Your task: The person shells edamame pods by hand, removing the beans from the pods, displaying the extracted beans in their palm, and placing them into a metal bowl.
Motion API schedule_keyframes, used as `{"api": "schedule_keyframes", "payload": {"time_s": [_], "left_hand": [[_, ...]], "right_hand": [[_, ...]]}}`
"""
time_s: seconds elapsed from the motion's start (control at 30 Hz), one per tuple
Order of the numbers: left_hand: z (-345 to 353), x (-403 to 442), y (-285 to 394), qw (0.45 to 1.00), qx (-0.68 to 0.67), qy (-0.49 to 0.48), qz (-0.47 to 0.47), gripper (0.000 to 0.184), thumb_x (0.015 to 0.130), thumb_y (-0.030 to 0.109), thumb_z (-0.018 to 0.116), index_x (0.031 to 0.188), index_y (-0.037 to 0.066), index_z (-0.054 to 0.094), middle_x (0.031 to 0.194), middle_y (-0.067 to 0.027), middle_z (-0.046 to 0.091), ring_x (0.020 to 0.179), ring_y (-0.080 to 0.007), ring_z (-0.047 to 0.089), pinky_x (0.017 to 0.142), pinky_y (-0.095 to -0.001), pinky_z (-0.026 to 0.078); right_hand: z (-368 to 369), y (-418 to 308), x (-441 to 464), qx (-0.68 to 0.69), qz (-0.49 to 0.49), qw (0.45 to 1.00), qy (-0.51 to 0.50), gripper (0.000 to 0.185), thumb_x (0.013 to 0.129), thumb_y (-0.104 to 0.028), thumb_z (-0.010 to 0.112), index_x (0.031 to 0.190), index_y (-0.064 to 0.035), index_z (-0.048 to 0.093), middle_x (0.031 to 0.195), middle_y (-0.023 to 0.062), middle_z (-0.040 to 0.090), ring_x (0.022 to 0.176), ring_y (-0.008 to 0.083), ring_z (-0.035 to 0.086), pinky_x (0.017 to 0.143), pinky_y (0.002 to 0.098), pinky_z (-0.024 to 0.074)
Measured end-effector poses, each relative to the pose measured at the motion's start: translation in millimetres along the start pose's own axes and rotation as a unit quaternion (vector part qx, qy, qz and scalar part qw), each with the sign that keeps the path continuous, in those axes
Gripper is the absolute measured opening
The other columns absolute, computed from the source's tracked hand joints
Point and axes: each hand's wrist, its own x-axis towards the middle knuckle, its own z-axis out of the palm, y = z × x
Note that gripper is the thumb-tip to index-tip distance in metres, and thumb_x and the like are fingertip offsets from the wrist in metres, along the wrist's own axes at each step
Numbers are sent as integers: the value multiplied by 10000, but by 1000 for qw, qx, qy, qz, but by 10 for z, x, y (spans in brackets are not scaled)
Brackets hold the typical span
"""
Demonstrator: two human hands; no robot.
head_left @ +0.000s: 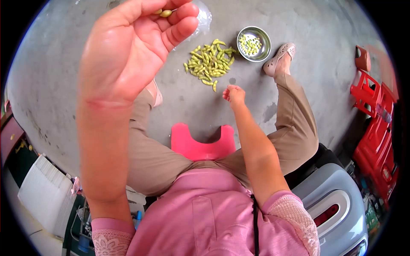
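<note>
The raised left hand [130,57] pinches a small yellow-green bean pod [165,13]; the curled right hand [235,95], its contents unclear, hovers near heaped slender green pods [209,62].

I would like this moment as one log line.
left hand: holds pod; right hand: near pod pile; bowl: holds beans, beside pile

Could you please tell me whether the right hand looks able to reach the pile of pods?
Probably yes: the right hand is close to the pile of pods, and only open floor shows between it and the nearest pod.
</note>
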Motion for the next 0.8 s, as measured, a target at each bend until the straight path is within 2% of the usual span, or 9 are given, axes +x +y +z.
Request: {"api": "schedule_keyframes", "payload": {"time_s": [0.03, 0.1, 0.13, 0.17, 0.27, 0.47, 0.57, 0.7, 0.8], "left_hand": [[16, 0, -10, 1000, -1, -3, -4, 219, 838, 118, 400, 1020, 23, 477, 802, -86, 567, 657, -207, 562, 562, -308, 478], [28, -11, -33, 1000, -2, -3, -11, 221, 841, 116, 395, 1024, 22, 476, 806, -90, 567, 656, -211, 561, 561, -315, 476], [25, -35, -42, 999, -11, -37, -20, 228, 850, 118, 377, 1031, 14, 469, 798, -96, 564, 659, -217, 561, 559, -322, 474], [39, -52, -37, 998, -15, -51, -26, 232, 854, 118, 369, 1035, 11, 466, 794, -100, 562, 660, -219, 560, 558, -326, 472], [49, -108, -20, 996, -14, -76, -38, 235, 857, 120, 363, 1037, 7, 465, 787, -100, 559, 659, -219, 558, 556, -326, 470], [38, -137, 1, 996, -6, -74, -45, 232, 856, 122, 371, 1032, 7, 469, 782, -94, 556, 652, -211, 552, 554, -317, 465], [46, -149, -3, 997, 2, -72, -41, 231, 855, 123, 375, 1030, 6, 472, 779, -91, 555, 649, -207, 550, 553, -312, 462], [43, -198, -52, 997, 3, -72, -32, 230, 855, 124, 380, 1027, 6, 475, 775, -86, 552, 645, -201, 546, 552, -306, 459], [32, -226, -113, 996, 0, -80, -28, 228, 854, 125, 384, 1025, 6, 477, 772, -83, 551, 641, -197, 543, 551, -302, 456]], "right_hand": [[19, 1, 6, -1, 8, 1000, 2, 73, 767, -85, 515, 748, -22, 485, 637, 78, 532, 497, 149, 526, 429, 272, 472], [130, -13, 23, -138, -22, 990, 4, 114, 762, -122, 534, 712, -25, 501, 609, 79, 552, 485, 121, 533, 383, 253, 444], [202, -31, 4, -204, -20, 979, 18, 172, 740, -177, 576, 703, -19, 519, 622, 112, 582, 545, 181, 573, 458, 288, 465], [240, 55, 91, -205, -15, 979, 16, 172, 740, -177, 576, 703, -19, 519, 622, 112, 582, 545, 181, 573, 458, 288, 465], [364, 168, 56, -489, -189, 851, 33, 266, 688, -277, 612, 764, -28, 558, 739, 170, 594, 747, 335, 565, 687, 371, 452], [391, 191, 145, -589, -235, 771, 60, 231, 681, -267, 604, 729, -44, 567, 735, 154, 595, 734, 317, 566, 659, 386, 447], [339, 139, 205, -562, -229, 795, 14, 206, 688, -245, 581, 717, -41, 569, 719, 154, 595, 717, 323, 567, 652, 387, 446], [265, -61, 73, -557, -269, 786, 7, 159, 673, -202, 572, 704, -46, 579, 698, 165, 590, 705, 319, 569, 653, 382, 458], [176, 1, 139, -509, -230, 829, 20, 146, 670, -194, 567, 685, -50, 582, 701, 164, 590, 702, 323, 567, 641, 380, 455]]}}
